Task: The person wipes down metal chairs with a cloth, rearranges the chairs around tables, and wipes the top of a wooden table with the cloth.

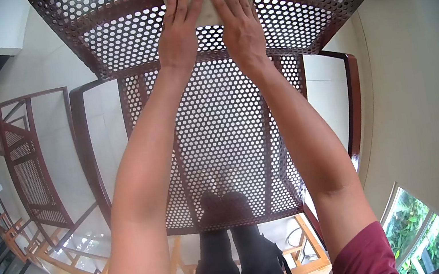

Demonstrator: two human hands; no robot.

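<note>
A folded olive-khaki cloth (208, 15) lies against the upper perforated panel of a dark reddish-brown metal chair (218, 114). My left hand (177, 36) rests flat on the cloth's left half, fingers stretched out toward its far edge. Beside it, my right hand (241, 26) lies on the right half in the same way, a small gap between the two hands. Both arms reach straight out over the lower perforated panel. What the palms cover cannot be seen.
Curved metal armrests (356, 96) flank the chair on both sides. Another perforated metal chair (29, 163) stands at left on the pale tiled floor. Wooden furniture (307, 247) shows near my legs. A plain wall (418, 74) and a window (413, 220) are at right.
</note>
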